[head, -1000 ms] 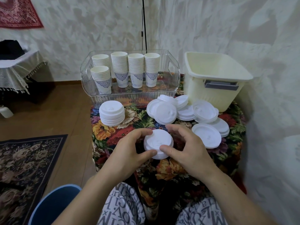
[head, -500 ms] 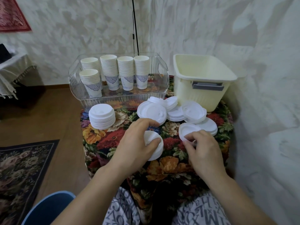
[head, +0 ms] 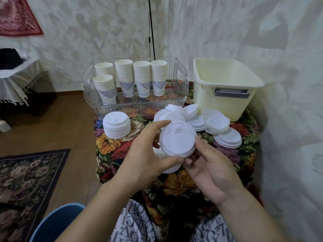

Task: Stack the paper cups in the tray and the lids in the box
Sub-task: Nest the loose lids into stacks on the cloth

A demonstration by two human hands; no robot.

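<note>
While the left hand and right hand curl their fingers around a small stack of lids held above the floral surface, more loose lids lie beyond, before the clear tray of stacked paper cups and the cream box.

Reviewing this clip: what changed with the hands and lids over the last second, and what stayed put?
The right hand reached out to a loose lid on the cloth, took it and brought it back. Both hands now hold the small lid stack lifted and tilted toward the camera; the left hand kept its grip throughout. The cups in the clear tray, the lid pile at left and the cream box stayed in place.
</note>
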